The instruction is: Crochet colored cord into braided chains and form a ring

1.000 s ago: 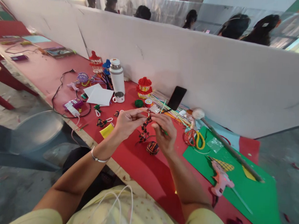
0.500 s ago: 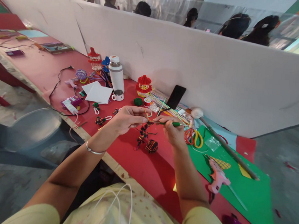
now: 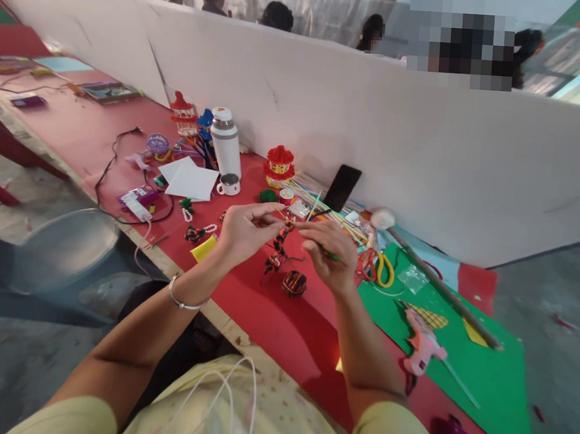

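A dark crocheted strip with orange and red flecks hangs between my hands above the red table. My left hand pinches the yarn at the strip's upper end. The green handle of a crochet hook shows under the fingers of my right hand, which is closed on it with its fingertips close to the strip's top. A multicoloured yarn ball lies on the table just below the strip.
Behind my hands stand a white flask, a metal cup, a red paper lantern and a black phone. Scissors, a long stick and a pink glue gun lie to the right. People sit beyond the white partition.
My right hand has turned, so the hook's handle now lies mostly under its fingers. My left hand has shifted slightly, uncovering a yellow piece beside its wrist. The strip hangs a little higher.
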